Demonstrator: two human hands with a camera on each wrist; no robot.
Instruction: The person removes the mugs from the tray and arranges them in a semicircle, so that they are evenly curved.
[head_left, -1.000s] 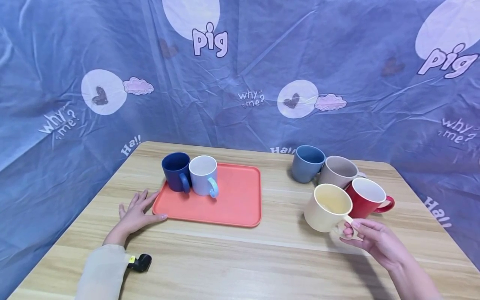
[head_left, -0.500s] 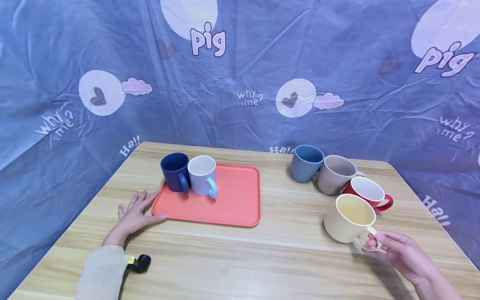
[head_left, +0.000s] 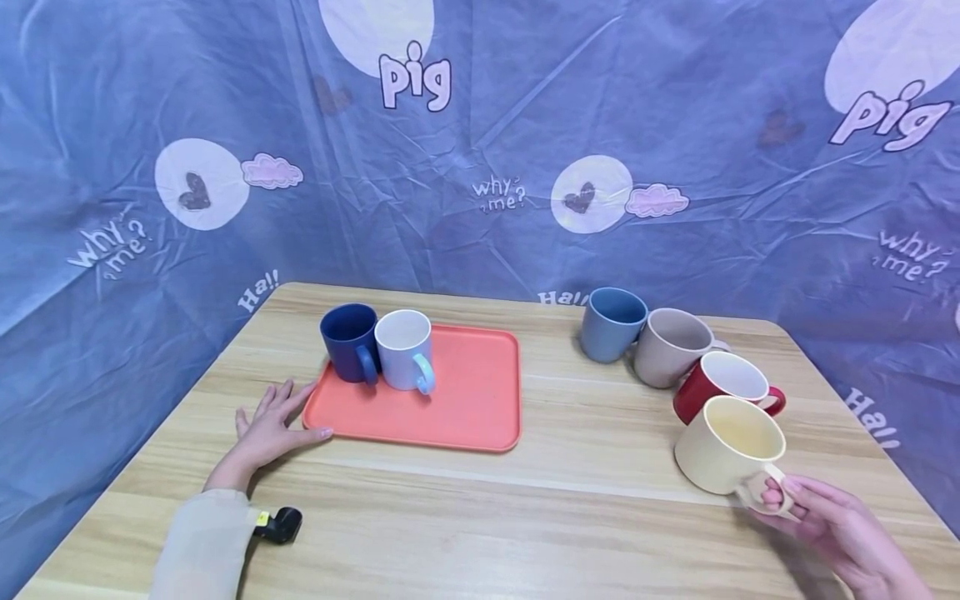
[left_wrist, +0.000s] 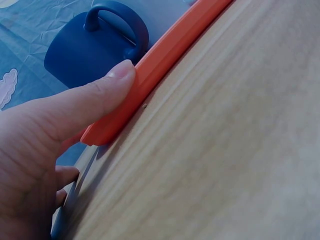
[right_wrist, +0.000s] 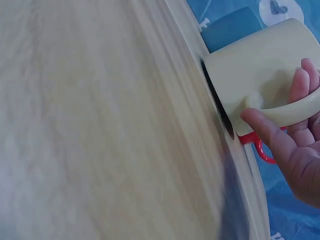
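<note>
My right hand [head_left: 843, 525] holds a cream mug [head_left: 720, 450] by its handle, fingers through the loop. In the right wrist view the mug [right_wrist: 255, 65] stands upright with its base close over the wooden surface. Right behind it is a red mug [head_left: 693, 396], partly hidden. At the left, my left hand [head_left: 273, 429] lies spread at the near corner of a coral-red tray [head_left: 472, 400], touching its edges. The thumb [left_wrist: 107, 90] rests against the tray's rim in the left wrist view. On the tray stand a navy mug [head_left: 347, 346] and a light blue mug [head_left: 401, 358].
A grey-blue mug [head_left: 607, 329] and a taupe mug [head_left: 663, 354] stand in a row behind the red one. All are on a wooden table [head_left: 480, 533]. A blue printed cloth [head_left: 420, 208] hangs along its back and sides. A black device [head_left: 281, 525] is at the left wrist.
The cream mug has moved right and toward the front with my right hand. The red mug has shifted slightly back and left. My left hand stays at the tray.
</note>
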